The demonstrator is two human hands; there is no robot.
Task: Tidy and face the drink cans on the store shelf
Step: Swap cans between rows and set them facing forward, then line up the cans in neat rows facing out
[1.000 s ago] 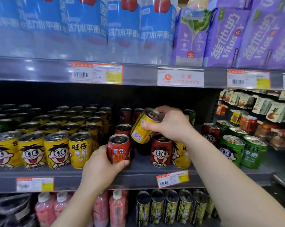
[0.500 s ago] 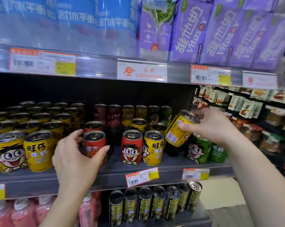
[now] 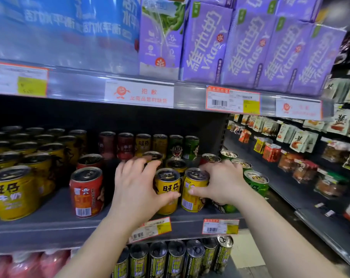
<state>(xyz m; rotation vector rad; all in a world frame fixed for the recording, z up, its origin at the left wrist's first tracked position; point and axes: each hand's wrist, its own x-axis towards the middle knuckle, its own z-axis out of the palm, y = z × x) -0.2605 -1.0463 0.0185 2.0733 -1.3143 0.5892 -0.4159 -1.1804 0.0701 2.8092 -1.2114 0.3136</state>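
Two yellow cans are standing upright side by side at the front of the grey shelf [image 3: 49, 223]: the left yellow can [image 3: 168, 190] is showing its red characters forward, while the right yellow can [image 3: 194, 190] is showing a barcode. A red can [image 3: 87, 192] is standing apart to their left, barcode outward. More yellow cans [image 3: 13, 192] are crowding the far left, and green cans [image 3: 257, 182] are sitting to the right.

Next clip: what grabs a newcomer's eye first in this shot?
Both hands at the middle shelf front: the left hand grips one yellow can, the right hand grips the yellow can beside it. Above, purple cartons crowd the upper shelf; a red can stands alone at left.
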